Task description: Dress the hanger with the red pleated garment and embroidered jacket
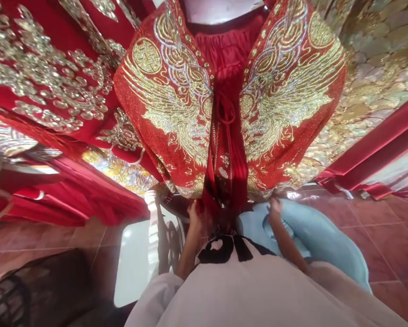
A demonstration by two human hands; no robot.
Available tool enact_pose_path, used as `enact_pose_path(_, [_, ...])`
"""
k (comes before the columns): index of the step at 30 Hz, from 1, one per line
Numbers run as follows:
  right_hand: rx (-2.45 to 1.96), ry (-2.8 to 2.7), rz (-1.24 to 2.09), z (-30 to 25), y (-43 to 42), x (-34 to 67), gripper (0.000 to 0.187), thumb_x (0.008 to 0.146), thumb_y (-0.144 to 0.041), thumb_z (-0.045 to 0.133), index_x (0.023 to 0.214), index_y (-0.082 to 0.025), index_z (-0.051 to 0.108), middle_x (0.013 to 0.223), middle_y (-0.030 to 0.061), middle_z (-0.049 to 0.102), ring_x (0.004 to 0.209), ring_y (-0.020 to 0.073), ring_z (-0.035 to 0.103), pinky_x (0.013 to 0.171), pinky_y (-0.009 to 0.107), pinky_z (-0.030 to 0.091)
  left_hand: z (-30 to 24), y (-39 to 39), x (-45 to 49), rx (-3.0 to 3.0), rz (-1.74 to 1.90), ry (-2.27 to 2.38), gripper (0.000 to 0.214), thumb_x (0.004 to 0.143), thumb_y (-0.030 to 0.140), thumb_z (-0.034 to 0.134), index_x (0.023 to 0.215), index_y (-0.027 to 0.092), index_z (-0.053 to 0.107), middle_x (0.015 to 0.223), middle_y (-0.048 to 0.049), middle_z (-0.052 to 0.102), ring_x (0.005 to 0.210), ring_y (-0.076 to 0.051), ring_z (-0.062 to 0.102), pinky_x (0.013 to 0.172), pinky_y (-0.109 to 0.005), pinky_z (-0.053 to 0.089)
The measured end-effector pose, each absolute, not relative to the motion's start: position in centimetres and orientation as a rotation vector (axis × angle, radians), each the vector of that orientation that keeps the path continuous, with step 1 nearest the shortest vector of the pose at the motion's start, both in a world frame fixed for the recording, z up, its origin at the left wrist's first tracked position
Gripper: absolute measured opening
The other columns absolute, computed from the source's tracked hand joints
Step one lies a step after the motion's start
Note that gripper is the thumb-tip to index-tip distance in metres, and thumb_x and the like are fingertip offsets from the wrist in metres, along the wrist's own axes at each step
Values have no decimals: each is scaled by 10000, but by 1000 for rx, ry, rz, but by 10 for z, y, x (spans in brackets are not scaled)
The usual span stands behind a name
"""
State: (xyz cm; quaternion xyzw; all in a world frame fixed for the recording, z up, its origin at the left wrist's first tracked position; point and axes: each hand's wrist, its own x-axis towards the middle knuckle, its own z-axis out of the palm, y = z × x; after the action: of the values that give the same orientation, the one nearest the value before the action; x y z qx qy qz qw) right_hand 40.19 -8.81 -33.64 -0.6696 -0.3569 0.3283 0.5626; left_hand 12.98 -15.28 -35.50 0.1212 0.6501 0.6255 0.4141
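A red jacket (185, 118) with gold and silver bird embroidery hangs open in front of me. Between its two front panels shows a red pleated skirt (236, 150) with a ribbon bow at the middle. My left hand (195, 212) is closed at the jacket's lower edge on the left, beside the red cloth; its fingertips are partly hidden. At the bottom edge of the right panel, my right hand (275, 207) is closed with the hem between thumb and fingers. Both arms reach forward, hands apart, low under the garment.
Beaded red garments (64, 86) hang at the left, and a gold scale-patterned garment (374, 77) at the right. A white chair (132, 259) stands by my left arm, a light blue plastic stool (340, 245) by my right. A dark bag-like object (54, 290) lies on the tiled floor (377, 227).
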Motion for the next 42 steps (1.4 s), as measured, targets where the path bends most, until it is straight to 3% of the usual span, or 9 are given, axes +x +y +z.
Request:
enact_pose_path(3, [-1520, -762, 1117, -364, -107, 382, 489, 717, -663, 472, 724, -176, 516, 690, 33, 602, 630, 173, 603, 554, 331, 510, -354, -147, 114, 163, 1502, 1447, 273, 729, 469, 566, 757, 203, 509, 792, -44, 585, 775, -174, 609, 694, -317, 487])
enact_pose_path(8, [-1123, -223, 1465, -353, -104, 384, 516, 708, -698, 437, 819, -206, 544, 904, 52, 659, 839, 171, 632, 691, 331, 508, -341, -141, 101, 65, 1472, 1264, 153, 725, 285, 657, 766, 186, 548, 752, 3, 619, 697, -95, 608, 679, -225, 498])
enact_pose_path(12, [-1029, -351, 1453, -326, -118, 388, 337, 578, -367, 740, 810, -206, 557, 786, -19, 640, 620, 93, 562, 565, 220, 445, -326, -154, 115, 93, 1344, 1183, 295, 574, 198, 783, 746, 154, 547, 608, 44, 571, 469, -42, 506, 436, -139, 383])
enact_pose_path(14, [-1036, -479, 1568, -316, -128, 377, 290, 551, -254, 760, 739, -180, 552, 636, -50, 582, 442, 38, 406, 457, 179, 353, -317, -159, 127, 140, 1275, 1142, 349, 504, 191, 816, 727, 142, 552, 567, 50, 554, 419, -36, 467, 389, -139, 340])
enact_pose_path(16, [-1115, -569, 1640, -311, -136, 359, 252, 559, -252, 742, 712, -162, 562, 582, -48, 557, 419, 37, 365, 427, 179, 322, -308, -162, 140, 198, 1217, 1104, 361, 474, 217, 828, 705, 133, 564, 537, 47, 543, 409, -47, 465, 385, -158, 350])
enact_pose_path(21, [-1323, -706, 1357, -315, -141, 314, 232, 597, -279, 632, 786, -149, 591, 695, 3, 628, 695, 148, 577, 627, 266, 474, -289, -158, 167, 312, 1185, 1063, 348, 505, 276, 817, 706, 128, 575, 545, 34, 551, 478, -80, 525, 442, -189, 408])
enact_pose_path(33, [-1041, -307, 1450, -275, -141, 299, 287, 492, -184, 770, 678, -153, 554, 605, -49, 594, 522, 66, 534, 497, 179, 444, -275, -155, 192, 294, 1337, 1065, 347, 517, 254, 828, 707, 129, 566, 597, 35, 575, 505, -68, 532, 495, -186, 429])
enact_pose_path(38, [-994, -291, 1521, -273, -150, 290, 320, 499, -185, 786, 759, -162, 601, 697, -30, 650, 564, 84, 572, 513, 194, 485, -266, -150, 204, 249, 1461, 995, 317, 566, 182, 802, 829, 152, 628, 815, -5, 665, 718, -104, 629, 713, -228, 512])
enact_pose_path(42, [-1012, -253, 1528, -269, -150, 287, 356, 459, -159, 794, 765, -165, 613, 711, -25, 670, 590, 101, 607, 574, 215, 535, -266, -150, 206, 222, 1468, 954, 323, 602, 134, 777, 895, 154, 645, 827, -2, 677, 752, -111, 642, 769, -243, 515])
